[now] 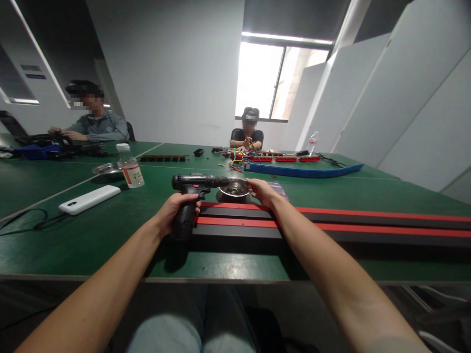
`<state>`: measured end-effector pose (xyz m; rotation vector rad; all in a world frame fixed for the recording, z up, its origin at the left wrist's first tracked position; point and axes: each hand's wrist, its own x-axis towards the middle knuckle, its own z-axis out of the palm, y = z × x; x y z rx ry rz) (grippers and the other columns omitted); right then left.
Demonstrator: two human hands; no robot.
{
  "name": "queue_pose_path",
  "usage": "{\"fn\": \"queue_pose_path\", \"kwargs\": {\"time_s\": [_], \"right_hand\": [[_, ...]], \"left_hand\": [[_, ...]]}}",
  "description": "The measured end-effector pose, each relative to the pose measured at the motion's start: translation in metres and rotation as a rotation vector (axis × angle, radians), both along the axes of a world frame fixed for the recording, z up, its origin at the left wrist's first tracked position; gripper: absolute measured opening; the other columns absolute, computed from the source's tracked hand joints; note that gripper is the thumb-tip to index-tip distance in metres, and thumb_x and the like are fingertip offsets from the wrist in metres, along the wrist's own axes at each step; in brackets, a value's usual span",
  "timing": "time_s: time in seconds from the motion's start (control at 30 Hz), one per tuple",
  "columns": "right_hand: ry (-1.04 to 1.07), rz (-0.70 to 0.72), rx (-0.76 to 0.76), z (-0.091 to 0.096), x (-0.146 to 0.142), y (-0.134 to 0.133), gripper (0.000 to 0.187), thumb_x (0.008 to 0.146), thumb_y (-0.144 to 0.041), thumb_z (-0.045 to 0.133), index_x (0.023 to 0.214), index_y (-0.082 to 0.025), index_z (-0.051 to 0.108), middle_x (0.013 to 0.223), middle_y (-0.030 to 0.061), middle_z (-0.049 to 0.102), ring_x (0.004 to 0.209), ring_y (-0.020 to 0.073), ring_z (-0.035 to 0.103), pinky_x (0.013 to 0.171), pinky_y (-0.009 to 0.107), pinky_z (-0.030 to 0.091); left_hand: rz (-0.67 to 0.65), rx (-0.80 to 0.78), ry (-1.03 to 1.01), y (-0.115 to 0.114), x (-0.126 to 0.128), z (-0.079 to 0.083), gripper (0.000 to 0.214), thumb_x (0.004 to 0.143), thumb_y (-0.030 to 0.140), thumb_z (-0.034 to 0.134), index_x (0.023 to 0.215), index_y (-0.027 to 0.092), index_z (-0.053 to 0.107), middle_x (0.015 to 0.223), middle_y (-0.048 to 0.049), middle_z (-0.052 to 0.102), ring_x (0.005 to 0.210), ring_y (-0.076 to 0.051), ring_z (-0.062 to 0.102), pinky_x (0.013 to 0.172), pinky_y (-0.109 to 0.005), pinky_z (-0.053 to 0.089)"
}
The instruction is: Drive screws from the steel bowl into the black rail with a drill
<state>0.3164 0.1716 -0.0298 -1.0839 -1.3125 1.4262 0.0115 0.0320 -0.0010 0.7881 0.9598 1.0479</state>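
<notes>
My left hand [175, 207] is wrapped round the grip of a black cordless drill [195, 185], whose nose points right. A small metal bowl [234, 189] holding dark small parts sits just past the drill's nose. My right hand [262, 190] reaches to the bowl's right rim, fingers curled at its edge; I cannot make out anything in them. Long black and red rails [331, 223] lie across the green table [91, 235] in front of me, running off to the right.
A white power bank [89, 199] with a black cable, a clear water bottle [130, 166] and a metal plate [107, 168] lie at left. Two people sit at the far side. Coloured wires, red parts and a long blue strip [305, 171] lie near the far one.
</notes>
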Motion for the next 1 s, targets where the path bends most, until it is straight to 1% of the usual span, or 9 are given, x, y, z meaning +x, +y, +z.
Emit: {"fn": "queue_pose_path", "kwargs": {"time_s": [0.1, 0.2, 0.37, 0.53, 0.63, 0.73, 0.8, 1.0], "right_hand": [[-0.034, 0.001, 0.019, -0.002, 0.001, 0.002, 0.026, 0.080, -0.041, 0.075, 0.089, -0.020, 0.064, 0.086, 0.0024, 0.067, 0.078, 0.0139, 0.056, 0.064, 0.023, 0.038], [-0.052, 0.014, 0.039, -0.002, 0.001, 0.003, 0.027, 0.080, -0.043, 0.075, 0.088, -0.020, 0.063, 0.087, 0.0017, 0.066, 0.078, 0.0135, 0.056, 0.064, 0.023, 0.038], [-0.109, 0.015, 0.077, 0.001, -0.001, -0.002, 0.031, 0.080, -0.049, 0.074, 0.085, -0.020, 0.062, 0.086, 0.0026, 0.067, 0.077, 0.0136, 0.056, 0.062, 0.023, 0.037], [-0.095, 0.018, 0.090, 0.004, -0.003, -0.008, 0.035, 0.078, -0.051, 0.077, 0.086, -0.019, 0.063, 0.084, 0.0017, 0.065, 0.073, 0.0117, 0.054, 0.059, 0.022, 0.036], [-0.086, 0.024, 0.098, 0.004, -0.004, -0.009, 0.037, 0.078, -0.052, 0.077, 0.088, -0.019, 0.064, 0.080, 0.0009, 0.062, 0.067, 0.0104, 0.050, 0.056, 0.023, 0.033], [-0.074, 0.037, 0.123, 0.003, -0.004, -0.008, 0.039, 0.077, -0.054, 0.078, 0.085, -0.019, 0.063, 0.073, -0.0015, 0.057, 0.060, 0.0088, 0.044, 0.052, 0.023, 0.029], [-0.074, 0.039, 0.142, 0.001, -0.004, -0.007, 0.040, 0.077, -0.055, 0.078, 0.084, -0.018, 0.063, 0.071, -0.0017, 0.056, 0.059, 0.0084, 0.043, 0.051, 0.023, 0.027], [-0.124, 0.001, 0.147, 0.001, -0.004, -0.007, 0.041, 0.082, -0.057, 0.074, 0.086, -0.018, 0.065, 0.076, 0.0014, 0.059, 0.062, 0.0097, 0.046, 0.050, 0.022, 0.029]], "left_hand": [[0.015, -0.010, -0.010, -0.001, 0.001, 0.002, 0.015, 0.080, 0.023, 0.075, 0.078, 0.009, 0.069, 0.066, -0.0094, 0.069, 0.051, -0.016, 0.066, 0.045, -0.025, 0.056], [0.013, -0.018, -0.004, -0.002, 0.003, 0.004, 0.015, 0.080, 0.023, 0.074, 0.078, 0.009, 0.069, 0.066, -0.0095, 0.069, 0.052, -0.016, 0.067, 0.046, -0.024, 0.056], [-0.005, -0.017, 0.008, -0.002, 0.002, 0.003, 0.016, 0.081, 0.024, 0.074, 0.080, 0.009, 0.069, 0.066, -0.0095, 0.069, 0.051, -0.016, 0.067, 0.045, -0.023, 0.055], [-0.018, -0.018, -0.006, -0.001, 0.000, 0.001, 0.017, 0.080, 0.024, 0.075, 0.080, 0.009, 0.069, 0.067, -0.0091, 0.069, 0.052, -0.015, 0.067, 0.046, -0.022, 0.055], [-0.022, -0.008, 0.000, 0.000, 0.000, 0.001, 0.017, 0.079, 0.025, 0.076, 0.079, 0.008, 0.070, 0.067, -0.0090, 0.069, 0.052, -0.015, 0.067, 0.046, -0.022, 0.055], [-0.006, 0.017, 0.023, -0.001, 0.000, 0.001, 0.017, 0.079, 0.024, 0.076, 0.081, 0.008, 0.071, 0.069, -0.0094, 0.070, 0.053, -0.015, 0.067, 0.047, -0.023, 0.056], [0.016, 0.031, 0.037, -0.001, 0.000, 0.001, 0.016, 0.079, 0.023, 0.077, 0.083, 0.008, 0.071, 0.071, -0.0095, 0.071, 0.053, -0.015, 0.067, 0.048, -0.024, 0.056], [0.007, 0.025, 0.004, -0.005, 0.003, 0.004, 0.013, 0.078, 0.019, 0.076, 0.081, 0.008, 0.069, 0.069, -0.0084, 0.069, 0.052, -0.015, 0.066, 0.045, -0.023, 0.055]]}}
